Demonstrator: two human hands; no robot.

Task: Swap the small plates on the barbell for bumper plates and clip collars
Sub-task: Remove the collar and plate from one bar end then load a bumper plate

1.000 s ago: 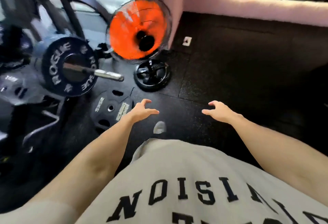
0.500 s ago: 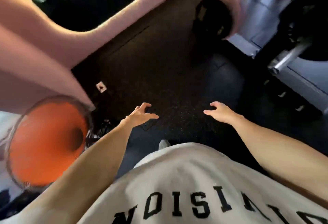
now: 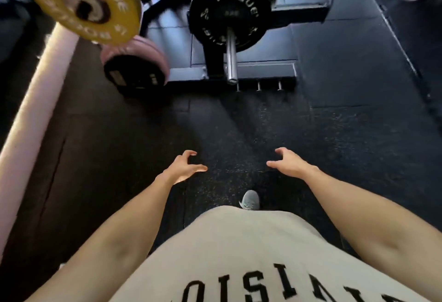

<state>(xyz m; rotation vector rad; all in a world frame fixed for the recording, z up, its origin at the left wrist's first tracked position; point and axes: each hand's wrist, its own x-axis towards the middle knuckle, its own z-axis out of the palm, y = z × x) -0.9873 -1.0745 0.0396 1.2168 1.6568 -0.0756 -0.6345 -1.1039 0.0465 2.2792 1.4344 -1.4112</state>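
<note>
Both hands empty. Left hand (image 3: 184,167) and right hand (image 3: 290,163) are held out level over the floor (image 3: 346,134), fingers loosely curled and spread, gripping nothing.

The bar sleeve (image 3: 231,59) lies straight ahead, well apart from both hands, long axis pointing right back at the person, chrome tip nearest. One black plate (image 3: 228,16) is on it, face toward the person; no collar visible outboard of it. The sleeve sits slightly right of the midline between the hands, so the right hand is marginally nearer, but reach looks about equal. I judge a step or two forward is needed before either hand can reach it.

Loose plates are up left: a yellow plate (image 3: 81,5) at the top left corner, blurred, and a black disc (image 3: 134,74) with a pink one behind it, near the pink wall edge (image 3: 35,100).

Room: floor between hands and sleeve is open. The rack base (image 3: 263,72) runs crosswise under the sleeve tip, a likely toe-catch. One shoe (image 3: 250,200) shows below the hands.
</note>
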